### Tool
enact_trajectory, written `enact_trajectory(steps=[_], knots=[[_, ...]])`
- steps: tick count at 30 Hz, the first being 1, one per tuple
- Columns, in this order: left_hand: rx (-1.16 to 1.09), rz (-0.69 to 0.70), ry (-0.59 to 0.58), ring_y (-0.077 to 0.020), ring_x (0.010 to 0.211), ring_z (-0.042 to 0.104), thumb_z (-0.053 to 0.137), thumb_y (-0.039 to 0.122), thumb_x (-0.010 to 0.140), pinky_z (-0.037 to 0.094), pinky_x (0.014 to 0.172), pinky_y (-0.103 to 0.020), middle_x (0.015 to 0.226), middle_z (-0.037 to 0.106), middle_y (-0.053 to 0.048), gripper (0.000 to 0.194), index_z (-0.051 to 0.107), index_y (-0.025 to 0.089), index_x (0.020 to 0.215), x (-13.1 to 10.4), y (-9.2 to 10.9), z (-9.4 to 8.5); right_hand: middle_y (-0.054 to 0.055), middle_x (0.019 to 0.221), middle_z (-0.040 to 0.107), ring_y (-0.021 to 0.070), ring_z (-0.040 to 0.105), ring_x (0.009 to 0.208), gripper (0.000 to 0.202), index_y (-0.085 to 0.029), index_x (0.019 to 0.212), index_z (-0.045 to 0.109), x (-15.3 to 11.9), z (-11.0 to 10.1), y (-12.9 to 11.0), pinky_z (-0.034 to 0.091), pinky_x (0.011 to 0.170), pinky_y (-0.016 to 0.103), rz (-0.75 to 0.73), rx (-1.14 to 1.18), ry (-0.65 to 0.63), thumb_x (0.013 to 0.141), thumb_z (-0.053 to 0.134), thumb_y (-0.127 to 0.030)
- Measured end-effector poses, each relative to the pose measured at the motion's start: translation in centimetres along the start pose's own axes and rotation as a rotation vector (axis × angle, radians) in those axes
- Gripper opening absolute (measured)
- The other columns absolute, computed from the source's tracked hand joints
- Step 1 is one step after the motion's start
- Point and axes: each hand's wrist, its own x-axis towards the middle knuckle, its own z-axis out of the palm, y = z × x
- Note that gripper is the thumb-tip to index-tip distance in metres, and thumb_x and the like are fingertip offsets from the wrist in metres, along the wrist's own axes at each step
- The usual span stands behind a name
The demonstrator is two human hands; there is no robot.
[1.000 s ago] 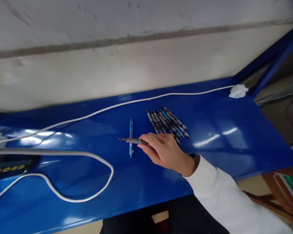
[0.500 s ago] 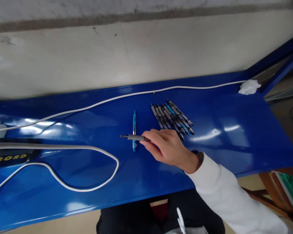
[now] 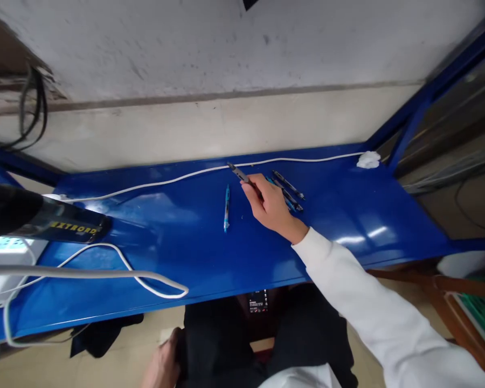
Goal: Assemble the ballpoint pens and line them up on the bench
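Note:
My right hand is closed around a grey and black pen above the blue table. The pen's tip end points to the back left. Just left of the hand, a light-blue pen lies by itself on the table. Behind and right of the hand lie several grey and black pens, with a blue one among them; the hand covers part of this group. At the bottom edge, my left hand is beside my thigh, its fingers mostly hidden.
A white cable runs along the back of the blue table. On the left are a black cylindrical object with yellow letters and a looped white cable. Crumpled white paper sits at the back right corner.
The held pen has turned from lying crosswise over the light-blue pen to pointing toward the back left. My view has tilted up, and my left hand has come into sight.

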Motion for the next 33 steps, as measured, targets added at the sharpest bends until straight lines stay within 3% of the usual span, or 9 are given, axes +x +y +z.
enact_trajectory(steps=[3, 7, 9, 12, 15, 19, 22, 27, 33], knots=[[-0.035, -0.038, -0.115, -0.0229, 0.046, 0.063, 0.064, 0.042, 0.099, 0.041, 0.048, -0.031, 0.057, 0.062, 0.0, 0.024, 0.073, 0.027, 0.083, 2.6, 2.1, -1.0, 0.003, 0.088, 0.072, 0.0182, 0.065, 0.069, 0.037, -0.025, 0.117, 0.057, 1.7, 0.1, 0.7, 0.042, 0.067, 0.033, 0.019, -0.021, -0.005, 0.126, 0.034, -0.053], [-0.246, 0.201, -0.34, -0.027, 0.079, 0.079, 0.07, 0.045, 0.107, 0.06, 0.067, -0.036, 0.087, 0.08, -0.002, 0.016, 0.084, 0.038, 0.109, 5.8, 10.7, -3.6, 0.0, 0.08, 0.067, 0.0176, 0.062, 0.065, 0.042, -0.025, 0.115, 0.059, 1.4, 0.3, 1.3, 0.041, 0.065, 0.032, 0.073, 0.055, 0.075, 0.125, 0.033, -0.057], [-0.397, 0.363, -0.189, -0.029, 0.095, 0.082, 0.07, 0.038, 0.109, 0.066, 0.084, -0.042, 0.102, 0.083, -0.004, 0.016, 0.083, 0.039, 0.118, 8.3, 14.8, -3.8, -0.001, 0.077, 0.064, 0.0172, 0.06, 0.063, 0.043, -0.024, 0.117, 0.06, 0.5, 0.1, 1.4, 0.042, 0.064, 0.032, 0.107, 0.097, 0.079, 0.125, 0.034, -0.057], [-0.727, 0.479, 0.287, -0.0276, 0.113, 0.08, 0.074, 0.036, 0.109, 0.065, 0.103, -0.041, 0.113, 0.082, -0.007, 0.02, 0.08, 0.034, 0.128, 14.1, 19.1, -3.0, 0.0, 0.081, 0.067, 0.0172, 0.061, 0.064, 0.044, -0.024, 0.115, 0.062, -0.7, -0.4, 1.4, 0.044, 0.065, 0.032, 0.133, 0.127, 0.073, 0.125, 0.035, -0.057], [-0.989, 0.469, 0.421, -0.0258, 0.135, 0.075, 0.071, 0.047, 0.113, 0.059, 0.116, -0.038, 0.144, 0.079, -0.01, 0.037, 0.074, 0.031, 0.147, 21.1, 21.5, -2.7, 0.002, 0.086, 0.069, 0.0171, 0.062, 0.067, 0.044, -0.023, 0.112, 0.062, -0.9, -0.7, 1.4, 0.046, 0.068, 0.032, 0.122, 0.193, 0.071, 0.124, 0.037, -0.057], [-1.268, 0.498, 0.115, -0.0357, 0.153, 0.067, 0.082, 0.063, 0.103, 0.054, 0.125, -0.044, 0.153, 0.077, -0.015, 0.054, 0.081, 0.024, 0.14, 28.1, 23.2, -3.8, 0.0, 0.082, 0.065, 0.0164, 0.059, 0.068, 0.046, -0.023, 0.108, 0.066, -0.3, -0.6, 1.7, 0.045, 0.069, 0.032, 0.179, 0.365, 0.053, 0.122, 0.044, -0.061], [-1.315, 0.504, -0.067, -0.0325, 0.134, 0.078, 0.081, 0.062, 0.104, 0.063, 0.101, -0.036, 0.136, 0.084, -0.017, 0.051, 0.085, 0.02, 0.133, 30.1, 23.2, -4.4, -0.002, 0.075, 0.059, 0.016, 0.055, 0.066, 0.05, -0.024, 0.105, 0.066, 0.1, -0.3, 1.9, 0.045, 0.065, 0.031, 0.315, 0.569, -0.015, 0.119, 0.048, -0.068], [-1.366, 0.461, 0.042, -0.0144, 0.078, 0.073, 0.089, 0.051, 0.1, 0.052, 0.061, -0.024, 0.098, 0.084, -0.008, 0.03, 0.089, 0.022, 0.105, 30.0, 21.7, -4.0, -0.003, 0.07, 0.054, 0.0155, 0.052, 0.062, 0.054, -0.023, 0.1, 0.071, 0.2, 0.2, 1.7, 0.043, 0.06, 0.03, 0.392, 0.717, -0.14, 0.116, 0.052, -0.072], [-1.327, 0.46, 0.237, -0.0156, 0.08, 0.072, 0.095, 0.048, 0.094, 0.06, 0.073, -0.027, 0.09, 0.081, -0.006, 0.029, 0.087, 0.021, 0.088, 29.7, 22.0, -3.5, 0.005, 0.096, 0.076, 0.0217, 0.071, 0.085, 0.046, -0.023, 0.114, 0.073, 0.2, -0.2, 1.5, 0.055, 0.082, 0.036, 0.247, 0.44, -0.041, 0.119, 0.05, -0.063]])
